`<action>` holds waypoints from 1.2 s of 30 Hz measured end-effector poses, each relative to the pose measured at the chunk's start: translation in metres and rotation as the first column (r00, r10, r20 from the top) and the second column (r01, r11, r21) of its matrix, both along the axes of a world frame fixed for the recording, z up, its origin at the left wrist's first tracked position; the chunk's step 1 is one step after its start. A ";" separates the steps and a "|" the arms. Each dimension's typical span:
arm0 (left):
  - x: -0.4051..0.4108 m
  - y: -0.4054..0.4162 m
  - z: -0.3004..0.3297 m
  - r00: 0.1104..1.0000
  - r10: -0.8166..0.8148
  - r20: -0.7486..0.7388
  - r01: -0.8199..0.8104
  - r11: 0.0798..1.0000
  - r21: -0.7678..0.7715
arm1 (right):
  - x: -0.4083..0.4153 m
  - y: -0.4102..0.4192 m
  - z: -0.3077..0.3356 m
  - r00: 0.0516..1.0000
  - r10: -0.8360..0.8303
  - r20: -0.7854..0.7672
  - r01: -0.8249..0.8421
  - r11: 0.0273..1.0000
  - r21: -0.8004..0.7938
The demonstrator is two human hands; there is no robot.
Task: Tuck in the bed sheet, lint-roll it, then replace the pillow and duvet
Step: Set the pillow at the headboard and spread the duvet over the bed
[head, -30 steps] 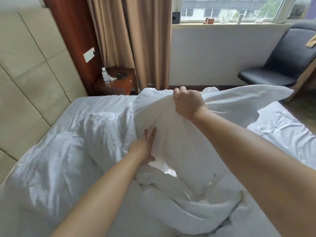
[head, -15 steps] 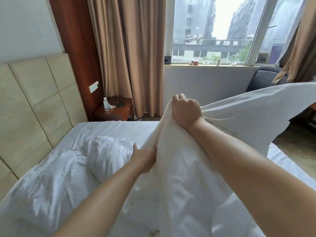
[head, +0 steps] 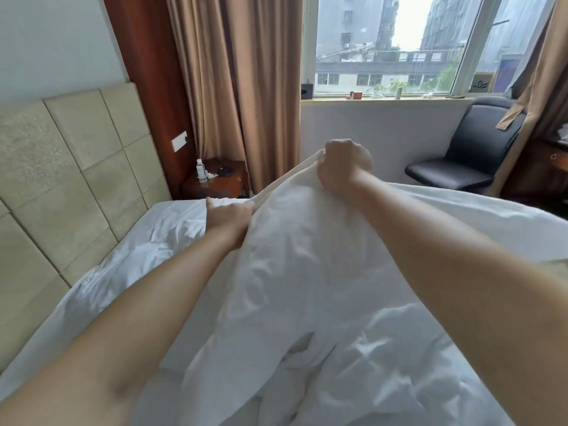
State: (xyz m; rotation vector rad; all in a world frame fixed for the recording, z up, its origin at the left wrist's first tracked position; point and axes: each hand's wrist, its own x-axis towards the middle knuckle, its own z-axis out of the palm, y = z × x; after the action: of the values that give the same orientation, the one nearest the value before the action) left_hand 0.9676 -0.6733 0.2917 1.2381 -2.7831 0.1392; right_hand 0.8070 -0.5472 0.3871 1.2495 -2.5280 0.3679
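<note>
It was a hotel-style bedroom: a bed [head: 172,216] in white linen against a padded headboard [head: 76,167], a wooden nightstand [head: 221,186] with a water bottle [head: 201,170], tan curtains [head: 239,87], a black chair [head: 467,155], and a city-view window [head: 390,44].

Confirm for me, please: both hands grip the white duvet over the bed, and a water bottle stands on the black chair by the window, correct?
Not quite: the water bottle stands on the wooden nightstand beside the headboard, not on the black chair, as the head view shows. The left hand and right hand do grip the white duvet over the bed.
</note>
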 end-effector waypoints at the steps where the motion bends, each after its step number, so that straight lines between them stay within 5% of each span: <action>1: 0.010 0.004 -0.003 0.999 0.009 0.037 -0.011 0.999 0.044 | 0.003 0.007 0.001 0.996 0.025 0.091 -0.043 0.979 0.198; 4: 0.040 0.020 -0.025 0.981 -0.023 0.194 0.000 0.993 0.117 | 0.021 0.030 -0.026 0.964 0.007 0.264 -0.169 0.784 0.597; 7: 0.054 0.043 -0.056 0.899 -0.092 0.428 0.040 0.991 0.128 | 0.032 0.045 -0.094 0.838 -0.152 0.524 -0.298 0.678 0.672; 11: 0.066 0.055 -0.091 0.857 -0.119 0.501 0.018 0.979 0.202 | 0.036 0.034 -0.155 0.807 -0.239 0.540 -0.383 0.485 0.786; 14: 0.070 0.059 -0.104 0.879 -0.086 0.469 -0.085 0.940 0.332 | 0.032 0.026 -0.177 0.832 -0.139 0.537 -0.354 0.613 0.706; 18: 0.059 0.055 -0.119 0.946 0.023 0.324 -0.176 0.875 0.451 | 0.026 0.018 -0.201 0.938 0.012 0.347 -0.237 0.754 0.613; 26: 0.038 0.034 -0.197 0.889 0.210 0.407 -0.419 0.733 0.536 | 0.006 0.020 -0.257 0.785 -0.309 0.537 -0.112 0.782 0.614; 30: 0.034 0.056 -0.197 0.881 0.222 0.417 -0.462 0.591 0.661 | 0.004 0.021 -0.286 0.612 -0.448 0.652 -0.065 0.793 0.605; 34: 0.032 0.061 -0.214 0.883 0.307 0.355 -0.468 0.515 0.718 | 0.002 0.019 -0.307 0.720 -0.352 0.599 -0.095 0.804 0.587; 36: 0.034 0.059 -0.227 0.892 0.288 0.348 -0.452 0.574 0.683 | 0.006 0.020 -0.312 0.759 -0.308 0.574 -0.132 0.790 0.599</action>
State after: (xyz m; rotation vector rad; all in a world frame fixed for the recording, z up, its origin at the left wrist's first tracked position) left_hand 1.0018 -0.6148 0.0646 2.0810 -2.7410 -1.0505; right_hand 0.8126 -0.5275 0.0751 1.3518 -3.5066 -0.1065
